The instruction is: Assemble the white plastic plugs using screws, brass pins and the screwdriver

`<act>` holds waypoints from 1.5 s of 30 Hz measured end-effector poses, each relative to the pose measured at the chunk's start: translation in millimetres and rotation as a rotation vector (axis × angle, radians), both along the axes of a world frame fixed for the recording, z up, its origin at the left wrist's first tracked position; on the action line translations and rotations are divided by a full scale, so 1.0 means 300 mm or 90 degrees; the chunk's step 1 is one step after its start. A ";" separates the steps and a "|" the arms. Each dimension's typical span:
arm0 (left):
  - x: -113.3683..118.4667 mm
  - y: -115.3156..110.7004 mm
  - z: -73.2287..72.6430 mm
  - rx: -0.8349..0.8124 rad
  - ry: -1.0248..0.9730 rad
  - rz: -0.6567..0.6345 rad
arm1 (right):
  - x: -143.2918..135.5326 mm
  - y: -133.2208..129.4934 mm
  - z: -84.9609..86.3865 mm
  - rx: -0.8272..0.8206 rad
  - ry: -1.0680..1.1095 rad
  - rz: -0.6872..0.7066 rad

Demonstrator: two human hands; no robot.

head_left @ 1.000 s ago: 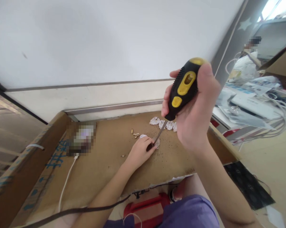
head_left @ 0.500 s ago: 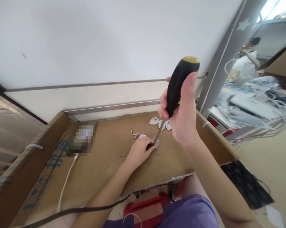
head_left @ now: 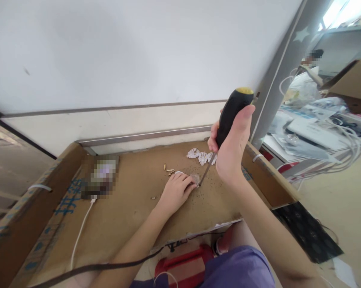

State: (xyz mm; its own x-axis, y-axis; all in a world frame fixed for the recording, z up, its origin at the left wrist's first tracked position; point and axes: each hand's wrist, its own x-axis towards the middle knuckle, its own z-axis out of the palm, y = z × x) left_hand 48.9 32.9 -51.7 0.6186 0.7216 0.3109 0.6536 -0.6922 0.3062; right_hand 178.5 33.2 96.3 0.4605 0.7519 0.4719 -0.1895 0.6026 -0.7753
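Note:
My right hand [head_left: 232,150] is wrapped round the thick black handle of a screwdriver [head_left: 232,114] with a yellow end cap. Its long metal shaft slants down to the left, and the tip is at the edge of a small clear plastic piece [head_left: 196,177]. With bent fingers, my left hand [head_left: 176,190] holds that piece down on the cardboard, covering part of it. A white round part [head_left: 178,173] shows just behind the left knuckles. Beyond the fingers lie several white plastic parts with metal in them [head_left: 202,157].
Small brass pieces [head_left: 170,172] and one metal bit [head_left: 153,197] lie left of the hands on the cardboard tray [head_left: 120,216]. A blurred-out device [head_left: 100,176] with a white cable is at the left. Cardboard walls rise at both sides; a white panel [head_left: 108,60] stands behind.
My right hand and the screwdriver have come down and slightly right. The tip has shifted from beside the left fingertips to the near right edge of the clear piece.

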 end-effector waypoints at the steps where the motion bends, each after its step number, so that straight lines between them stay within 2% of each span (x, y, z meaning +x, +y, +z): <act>1: 0.001 0.000 -0.002 -0.002 -0.003 -0.007 | 0.000 0.004 -0.004 -0.005 0.003 -0.009; 5: 0.003 0.004 -0.009 0.001 -0.023 -0.033 | 0.011 -0.017 0.024 0.001 0.028 -0.049; 10: 0.004 0.005 -0.006 0.004 0.009 -0.023 | 0.018 -0.056 0.064 0.026 0.056 -0.069; 17: 0.004 -0.002 0.002 0.009 -0.012 -0.026 | 0.005 -0.030 0.026 0.007 0.057 -0.085; 22: 0.002 -0.003 0.001 0.004 -0.012 -0.007 | 0.024 -0.034 0.042 -0.011 0.067 -0.103; 26: 0.002 -0.001 0.000 0.018 -0.007 -0.008 | 0.031 -0.036 0.054 0.027 0.081 -0.136; 32: 0.003 0.001 0.002 0.036 -0.005 0.006 | 0.020 -0.004 0.019 -0.001 0.064 -0.127; 41: -0.001 0.006 0.009 -0.031 -0.031 0.005 | 0.015 -0.020 0.046 -0.001 0.105 -0.113; 45: -0.006 0.007 0.016 -0.063 -0.049 0.001 | 0.007 -0.006 0.031 0.009 0.089 -0.117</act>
